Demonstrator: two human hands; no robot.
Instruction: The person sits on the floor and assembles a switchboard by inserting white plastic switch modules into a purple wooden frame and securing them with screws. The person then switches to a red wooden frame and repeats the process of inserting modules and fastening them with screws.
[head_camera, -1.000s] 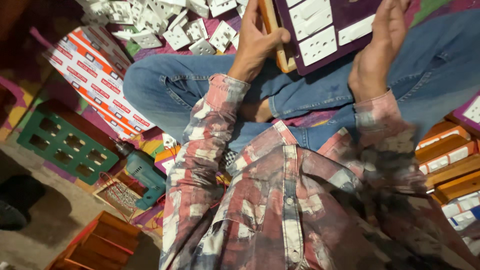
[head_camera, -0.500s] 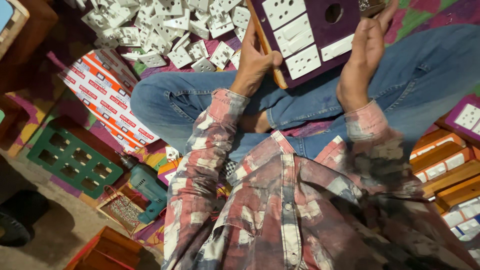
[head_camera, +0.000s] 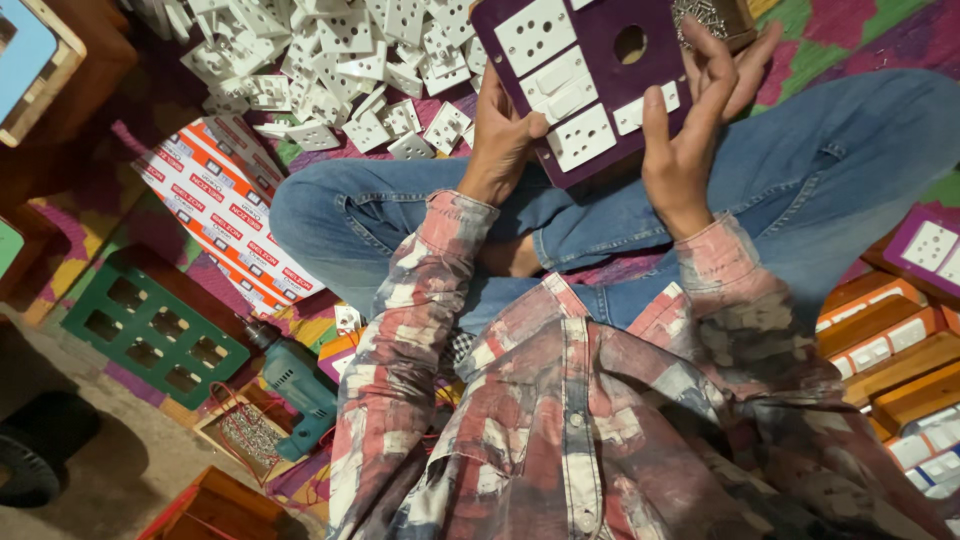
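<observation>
I sit cross-legged in blue jeans and hold a purple panel over my lap. It carries several white sockets and switches and has one round hole. My left hand grips the panel's left edge, thumb on its face. My right hand holds the right edge, fingers spread over the panel's front. A small box of screws lies just beyond my right fingertips.
A heap of loose white socket parts lies on the floor at the upper left. An orange-and-white printed carton, a green plastic frame and a teal power drill sit to my left. Wooden boxes with switches stand to my right.
The panel has turned so that its face shows more fully between both hands. The wooden strip by my left hand is gone from sight. My right fingers have closed onto the panel's front.
</observation>
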